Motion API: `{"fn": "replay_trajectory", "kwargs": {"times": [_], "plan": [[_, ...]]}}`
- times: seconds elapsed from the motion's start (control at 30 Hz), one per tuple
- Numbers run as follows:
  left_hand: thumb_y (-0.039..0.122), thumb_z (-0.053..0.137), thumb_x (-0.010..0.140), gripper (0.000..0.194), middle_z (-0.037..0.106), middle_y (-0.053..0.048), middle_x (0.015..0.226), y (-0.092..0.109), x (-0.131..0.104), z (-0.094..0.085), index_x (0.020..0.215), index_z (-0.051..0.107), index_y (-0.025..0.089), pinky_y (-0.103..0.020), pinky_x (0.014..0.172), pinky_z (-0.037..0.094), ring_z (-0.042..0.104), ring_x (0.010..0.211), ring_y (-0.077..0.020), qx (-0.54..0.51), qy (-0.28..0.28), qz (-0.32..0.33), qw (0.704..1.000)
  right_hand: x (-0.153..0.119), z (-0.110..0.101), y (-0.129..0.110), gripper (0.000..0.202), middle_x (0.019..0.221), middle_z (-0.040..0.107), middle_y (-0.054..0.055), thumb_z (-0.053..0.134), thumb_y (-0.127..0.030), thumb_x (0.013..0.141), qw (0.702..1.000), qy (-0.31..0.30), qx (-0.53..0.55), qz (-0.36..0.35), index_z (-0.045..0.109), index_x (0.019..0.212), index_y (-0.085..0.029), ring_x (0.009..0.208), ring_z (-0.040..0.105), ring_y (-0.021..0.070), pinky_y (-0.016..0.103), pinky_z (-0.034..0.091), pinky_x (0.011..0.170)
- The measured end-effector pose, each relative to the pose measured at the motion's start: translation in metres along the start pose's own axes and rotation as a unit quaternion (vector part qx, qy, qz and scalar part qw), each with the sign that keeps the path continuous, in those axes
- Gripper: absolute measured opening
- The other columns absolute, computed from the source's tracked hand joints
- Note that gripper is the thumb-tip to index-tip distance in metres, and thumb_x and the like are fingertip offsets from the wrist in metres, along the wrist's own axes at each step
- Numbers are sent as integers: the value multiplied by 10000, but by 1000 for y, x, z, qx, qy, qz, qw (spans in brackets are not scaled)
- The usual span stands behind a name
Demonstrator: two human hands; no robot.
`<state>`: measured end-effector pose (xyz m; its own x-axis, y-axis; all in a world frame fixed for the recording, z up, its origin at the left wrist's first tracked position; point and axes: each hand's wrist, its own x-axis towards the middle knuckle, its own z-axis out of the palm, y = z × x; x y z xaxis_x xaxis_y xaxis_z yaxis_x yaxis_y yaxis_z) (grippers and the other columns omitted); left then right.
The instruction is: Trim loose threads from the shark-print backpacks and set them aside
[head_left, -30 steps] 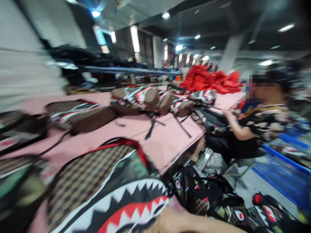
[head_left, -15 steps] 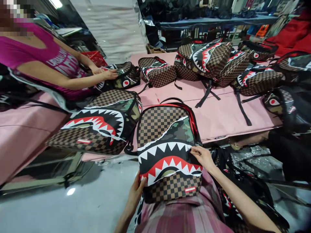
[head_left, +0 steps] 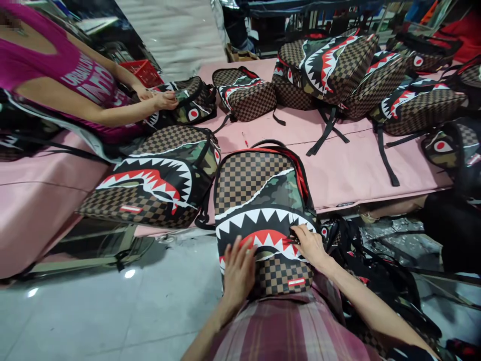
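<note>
Have brown-and-black checkered, shark-mouth-print backpack (head_left: pixel 251 188) leaning back by maroon-and-cream plaid garment (head_left: pixel 274 328) over lap, top end overlapping pink sheet-covered desk (head_left: pixel 349 165) in view; can't tell if touching. With bare R hand (head_left: pixel 308 245), clenching grip around small dark item (head_left: pixel 294 236) (type unclear, poss. snips), right by white printed teeth. With bare L hand (head_left: pixel 239 265), grip released, spread over lower front; blurred, so can't confirm contact. Main risk, prob.: scratching or nicking printed panel, from any sharp tip slipping there. Also poss.: losing bag off lap, esp. w/o firm L-side support. Might jab L fingers if brought nearer R. Could also knock checkered-and-camo backpack (head_left: pixel 150 173), just L at desk edge, by swinging elbow wide.
</note>
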<state>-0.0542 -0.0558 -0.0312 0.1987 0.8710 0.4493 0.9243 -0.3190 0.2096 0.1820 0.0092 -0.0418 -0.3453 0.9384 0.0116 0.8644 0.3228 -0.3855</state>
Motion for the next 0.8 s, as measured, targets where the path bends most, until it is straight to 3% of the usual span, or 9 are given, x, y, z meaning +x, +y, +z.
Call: {"fn": "replay_trajectory", "kwargs": {"times": [0.07, 0.17, 0.33, 0.5, 0.6, 0.7, 0.8], "plan": [[157, 462, 836, 370, 528, -87, 1269, 20, 21, 8, 1203, 501, 190, -481, 1070, 234, 279, 1319, -256, 10, -78, 40, 996, 8, -3, -3, 284, 1008, 612, 86, 385, -220, 888, 1000, 7, 11, 4, 550, 1118, -196, 668, 603, 154, 258, 374, 547], [258, 458, 855, 410, 420, -104, 1368, 40, 39, 23, 1258, 464, 183, -523, 1042, 245, 266, 1320, -295, 33, -159, 33, 986, 27, -10, 1, 278, 985, 626, 96, 374, -187, 879, 999, 17, 31, 35, 569, 1077, -189, 713, 608, 176, 264, 365, 574], [340, 466, 854, 448, 401, -103, 1382, 41, 32, 41, 1280, 453, 201, -520, 1047, 217, 265, 1320, -294, 55, -184, 12, 981, 52, -19, 20, 168, 791, 661, 41, 451, -283, 862, 991, -17, 120, 55, 593, 898, -201, 719, 608, 173, 246, 370, 617], [360, 473, 854, 486, 410, -76, 1380, 33, 21, 44, 1317, 405, 230, -482, 1080, 164, 262, 1326, -258, 44, -164, 17, 985, 20, -27, 29, 308, 641, 638, 0, 390, -305, 888, 963, -102, 246, 36, 563, 670, -174, 624, 586, 120, 208, 397, 610], [342, 455, 865, 477, 409, -78, 1380, 35, 22, 40, 1323, 394, 223, -488, 1086, 143, 232, 1338, -260, 28, -173, 14, 984, -11, -28, 28, 266, 584, 621, -16, 436, -293, 858, 938, -160, 305, 30, 606, 703, -161, 569, 572, 113, 198, 399, 556], [311, 415, 881, 456, 408, -99, 1378, 45, 39, 39, 1318, 396, 181, -525, 1076, 138, 194, 1347, -278, 15, -177, -3, 984, -30, -24, 25, 225, 617, 641, -1, 474, -293, 827, 903, -183, 383, 68, 640, 760, -155, 623, 598, 141, 222, 424, 582], [386, 406, 874, 537, 361, -128, 1404, 60, 74, 50, 1335, 353, 116, -556, 1052, 175, 146, 1352, -314, -5, -180, -30, 983, -36, -16, 23, 199, 655, 663, 17, 515, -294, 789, 875, -181, 435, 109, 660, 787, -158, 692, 622, 175, 264, 458, 643]]}}
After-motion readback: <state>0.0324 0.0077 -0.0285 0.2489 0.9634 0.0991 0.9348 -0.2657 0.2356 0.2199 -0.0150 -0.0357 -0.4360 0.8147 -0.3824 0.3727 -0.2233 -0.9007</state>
